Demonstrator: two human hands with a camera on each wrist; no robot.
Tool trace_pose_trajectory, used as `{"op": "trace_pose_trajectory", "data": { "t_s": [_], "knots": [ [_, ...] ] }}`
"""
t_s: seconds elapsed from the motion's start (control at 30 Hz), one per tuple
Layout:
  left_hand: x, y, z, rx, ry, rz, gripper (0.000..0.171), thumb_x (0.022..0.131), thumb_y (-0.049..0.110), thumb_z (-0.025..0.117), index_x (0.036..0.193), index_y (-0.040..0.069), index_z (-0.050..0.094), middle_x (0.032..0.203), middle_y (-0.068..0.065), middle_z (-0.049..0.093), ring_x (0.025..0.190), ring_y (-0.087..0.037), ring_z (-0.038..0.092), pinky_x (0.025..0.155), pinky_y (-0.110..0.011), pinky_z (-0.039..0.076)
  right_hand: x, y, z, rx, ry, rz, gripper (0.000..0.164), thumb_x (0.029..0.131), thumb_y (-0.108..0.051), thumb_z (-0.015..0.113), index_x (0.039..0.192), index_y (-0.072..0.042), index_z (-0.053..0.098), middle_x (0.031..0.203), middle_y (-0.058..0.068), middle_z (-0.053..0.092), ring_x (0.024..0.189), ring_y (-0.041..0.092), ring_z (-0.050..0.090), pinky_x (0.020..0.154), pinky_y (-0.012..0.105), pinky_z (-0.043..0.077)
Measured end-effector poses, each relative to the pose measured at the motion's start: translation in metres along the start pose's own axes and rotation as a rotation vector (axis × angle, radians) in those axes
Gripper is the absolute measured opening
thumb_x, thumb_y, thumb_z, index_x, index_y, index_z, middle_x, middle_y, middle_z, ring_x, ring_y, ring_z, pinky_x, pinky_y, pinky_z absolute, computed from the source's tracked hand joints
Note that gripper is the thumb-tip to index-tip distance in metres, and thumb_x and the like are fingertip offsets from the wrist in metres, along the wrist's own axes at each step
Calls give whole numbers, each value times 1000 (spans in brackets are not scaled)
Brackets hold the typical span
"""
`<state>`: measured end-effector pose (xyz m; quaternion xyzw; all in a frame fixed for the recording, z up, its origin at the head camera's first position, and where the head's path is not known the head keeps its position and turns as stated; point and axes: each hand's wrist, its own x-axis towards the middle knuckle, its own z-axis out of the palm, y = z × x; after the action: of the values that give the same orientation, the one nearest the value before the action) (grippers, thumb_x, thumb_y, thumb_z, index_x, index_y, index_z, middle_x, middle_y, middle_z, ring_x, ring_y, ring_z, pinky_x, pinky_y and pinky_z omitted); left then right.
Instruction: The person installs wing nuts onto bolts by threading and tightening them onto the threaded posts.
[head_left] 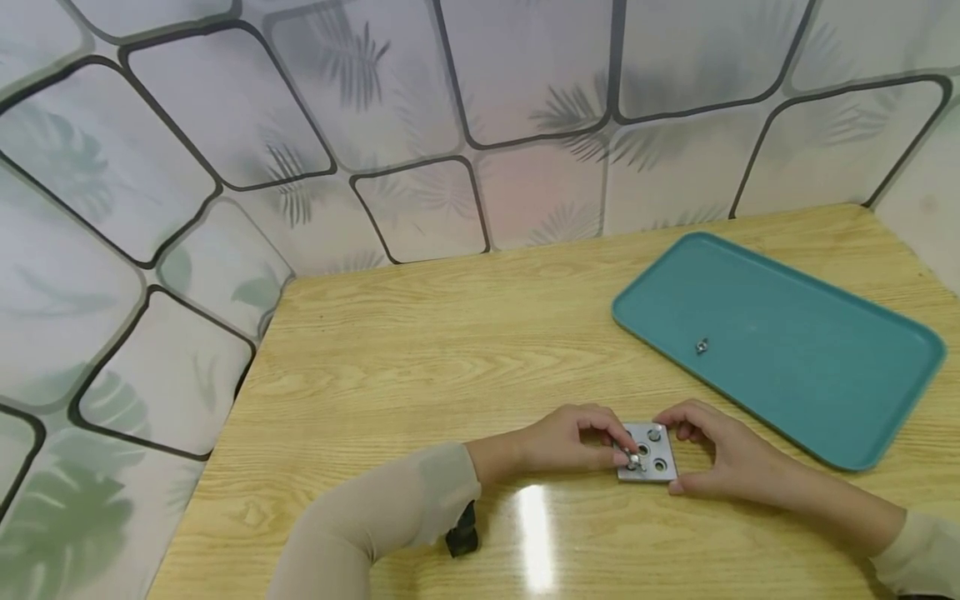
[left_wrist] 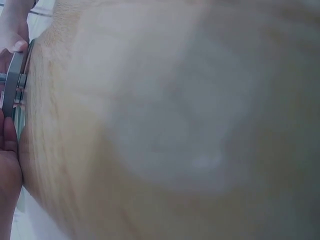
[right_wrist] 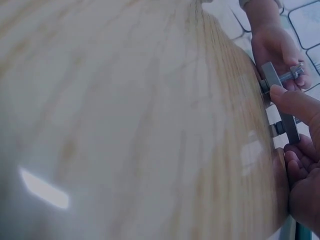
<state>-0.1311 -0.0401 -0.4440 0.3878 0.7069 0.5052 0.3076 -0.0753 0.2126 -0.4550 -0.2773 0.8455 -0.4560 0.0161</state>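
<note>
A square metal plate with several holes is held near the front of the table. My left hand pinches a small wing nut between thumb and fingers, at the plate's lower left corner. In the right wrist view this wing nut sits on the end of a threaded bolt that passes through the plate. My right hand grips the plate's right side, thumb at the near corner and fingers at the far one. Another bolt stands in the upper right hole. Bolt heads show under the plate.
A teal tray lies at the right, with one more wing nut near its left edge. The wooden table meets a patterned cloth wall at the back and left. A black strap piece shows below the left sleeve.
</note>
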Motion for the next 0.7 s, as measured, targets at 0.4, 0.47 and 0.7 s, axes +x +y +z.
{"op": "trace_pose_trajectory", "data": {
  "t_s": [0.4,0.47,0.7],
  "knots": [
    [2,5,1,-51,88,-103,11,85,10,71,95,5,69,93,-2,68,80,3,57,75,-16,49,0,-1,-1,-23,4,12,61,63,-22,89,115,-12,57,104,-7,56,87,4,47,74,15,41],
    [3,5,2,-67,100,-123,10,84,9,72,92,5,68,90,-4,68,76,3,57,72,-15,49,0,0,-1,-25,5,12,61,63,-22,89,115,-12,57,104,-8,55,87,4,47,74,15,41],
    [1,6,1,-82,73,-126,14,85,13,72,97,8,70,92,5,66,79,2,57,75,-16,49,0,-1,-1,-19,3,5,60,64,-22,89,115,-13,57,104,-9,56,87,4,46,74,15,40]
  ]
}}
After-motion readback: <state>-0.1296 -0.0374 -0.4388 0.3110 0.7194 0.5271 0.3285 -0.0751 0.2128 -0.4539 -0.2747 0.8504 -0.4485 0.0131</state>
